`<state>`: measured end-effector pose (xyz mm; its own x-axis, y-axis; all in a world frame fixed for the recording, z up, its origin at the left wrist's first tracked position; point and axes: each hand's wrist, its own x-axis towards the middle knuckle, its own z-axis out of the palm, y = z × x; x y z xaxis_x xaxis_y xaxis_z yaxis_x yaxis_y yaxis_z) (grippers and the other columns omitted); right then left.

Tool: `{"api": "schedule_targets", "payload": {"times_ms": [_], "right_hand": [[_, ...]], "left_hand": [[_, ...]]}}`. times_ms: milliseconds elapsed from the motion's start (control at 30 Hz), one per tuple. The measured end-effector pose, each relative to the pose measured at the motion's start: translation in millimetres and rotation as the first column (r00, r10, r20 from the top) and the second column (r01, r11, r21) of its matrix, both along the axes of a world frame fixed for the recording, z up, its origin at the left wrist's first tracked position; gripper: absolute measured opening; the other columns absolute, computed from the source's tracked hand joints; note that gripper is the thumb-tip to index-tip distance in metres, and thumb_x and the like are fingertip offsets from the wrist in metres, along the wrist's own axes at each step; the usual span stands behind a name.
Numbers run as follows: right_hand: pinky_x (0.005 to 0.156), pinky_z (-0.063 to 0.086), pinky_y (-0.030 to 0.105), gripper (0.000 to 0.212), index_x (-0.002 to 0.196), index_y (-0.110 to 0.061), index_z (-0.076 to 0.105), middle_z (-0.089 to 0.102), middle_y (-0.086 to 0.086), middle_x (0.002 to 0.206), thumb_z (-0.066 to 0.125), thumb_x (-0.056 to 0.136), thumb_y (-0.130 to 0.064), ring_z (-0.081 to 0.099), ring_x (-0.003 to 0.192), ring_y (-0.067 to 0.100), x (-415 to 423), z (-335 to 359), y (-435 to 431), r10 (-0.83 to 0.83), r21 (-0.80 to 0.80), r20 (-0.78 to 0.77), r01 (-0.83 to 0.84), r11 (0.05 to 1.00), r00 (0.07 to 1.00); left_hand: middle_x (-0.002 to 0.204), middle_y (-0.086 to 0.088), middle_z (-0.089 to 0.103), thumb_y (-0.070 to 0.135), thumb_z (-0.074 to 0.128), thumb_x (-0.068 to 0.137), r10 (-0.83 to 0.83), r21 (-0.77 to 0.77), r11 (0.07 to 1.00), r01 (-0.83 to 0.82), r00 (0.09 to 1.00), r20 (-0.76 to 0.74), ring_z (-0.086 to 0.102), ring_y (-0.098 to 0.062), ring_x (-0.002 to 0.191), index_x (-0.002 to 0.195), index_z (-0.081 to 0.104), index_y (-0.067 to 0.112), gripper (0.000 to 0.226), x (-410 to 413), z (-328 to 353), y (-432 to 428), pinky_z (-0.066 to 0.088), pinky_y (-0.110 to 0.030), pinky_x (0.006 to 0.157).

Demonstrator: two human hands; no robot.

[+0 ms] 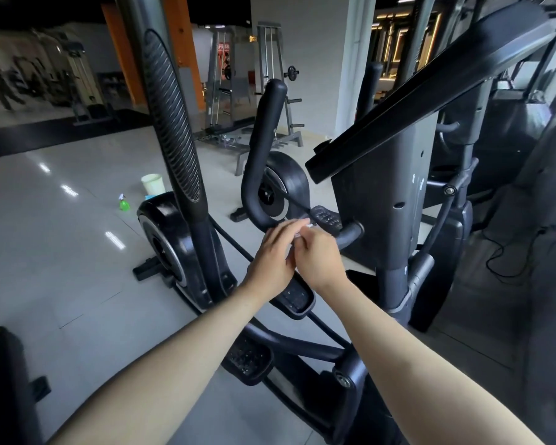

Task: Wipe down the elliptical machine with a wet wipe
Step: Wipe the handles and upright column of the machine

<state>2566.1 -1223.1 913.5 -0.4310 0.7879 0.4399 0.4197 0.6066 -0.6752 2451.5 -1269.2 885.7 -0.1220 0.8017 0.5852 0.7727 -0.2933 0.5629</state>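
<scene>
Both hands meet at frame centre, in front of the elliptical machine point(382, 203). The left hand point(275, 255) and right hand point(320, 260) touch each other, with the wet wipe point(298, 236) between them. Only small white slivers of it show, the rest is hidden by the fingers. The right hand's grip is narrow, fingers curled in on the wipe, back of hand to the camera. The left hand's fingers lie straighter against the wipe; cannot tell if that grip pinches it or just touches. The hands hover just beside the curved handle point(264, 149), which rises at 12 o'clock from them and bends to the machine's column at 2 o'clock. Cannot tell if the wipe touches the handle. A ribbed handle point(170, 123) stands upright at 10 o'clock. One pedal point(297, 298) sits right below the wrists at 6 o'clock, and a second pedal point(247, 358) lies lower, between the forearms. On the floor point(61, 252) at 9 to 10 o'clock, well apart from the hands, stand a green spray bottle point(124, 204) and, near it, a pale bucket point(153, 184). A weight rack point(270, 75) is far back at 12 o'clock.
</scene>
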Motion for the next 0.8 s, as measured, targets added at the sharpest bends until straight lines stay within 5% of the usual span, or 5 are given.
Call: {"api": "schedule_targets", "payload": {"times_ms": [133,233,367,500,800], "right_hand": [[0.069,0.041,0.037,0.015,0.09,-0.011,0.054,0.057,0.001,0.085,0.042,0.097,-0.006,0.053,0.079,0.021,-17,8,-3,0.101,0.028,0.032,-0.102,0.994,0.994],[0.072,0.051,0.043,0.017,0.115,-0.019,0.043,0.066,0.003,0.091,0.039,0.1,-0.01,0.064,0.084,0.024,-20,14,-1,0.158,-0.117,-0.058,-0.164,0.979,0.986],[0.068,0.049,0.043,0.026,0.116,-0.027,0.033,0.064,0.002,0.08,0.047,0.1,-0.014,0.061,0.072,0.024,-18,24,7,0.224,-0.131,-0.021,-0.224,0.966,0.974],[0.07,0.041,0.036,0.022,0.122,-0.02,0.054,0.056,0.003,0.111,0.047,0.102,-0.024,0.058,0.094,0.029,-6,24,17,-0.1,0.11,0.238,0.075,0.991,0.966],[0.06,0.031,0.032,0.028,0.101,-0.013,0.069,0.06,0.006,0.101,0.044,0.101,-0.026,0.053,0.103,0.028,0,8,17,-0.277,0.278,0.286,0.197,0.94,0.918]], "left_hand": [[0.143,0.008,0.057,-0.01,0.055,0.094,0.041,-0.01,0.999,-0.039,0.955,0.293,0.055,-0.011,0.132,0.14,0.054,0.036,0.065,-16,4,-3,0.049,-0.043,0.108],[0.13,0.008,0.067,0.003,0.059,0.097,0.098,-0.059,0.995,-0.083,0.94,0.327,0.064,-0.007,0.12,0.138,0.055,0.041,0.056,-26,12,-3,0.054,-0.038,0.101],[0.096,0.009,0.074,0.018,0.064,0.098,0.205,-0.001,0.976,-0.217,0.922,0.328,0.068,-0.004,0.09,0.112,0.069,0.027,0.019,-27,20,-6,0.055,-0.027,0.079],[0.094,-0.001,0.068,0.016,0.055,0.095,0.452,-0.062,0.868,-0.493,0.73,0.512,0.064,-0.025,0.087,0.102,0.054,0.02,0.008,-39,20,3,0.043,-0.032,0.068],[0.087,-0.007,0.066,0.03,0.051,0.093,0.586,-0.257,0.799,-0.544,0.8,0.127,0.063,-0.035,0.08,0.104,0.047,0.03,0.012,-39,7,6,0.056,-0.044,0.069]]}}
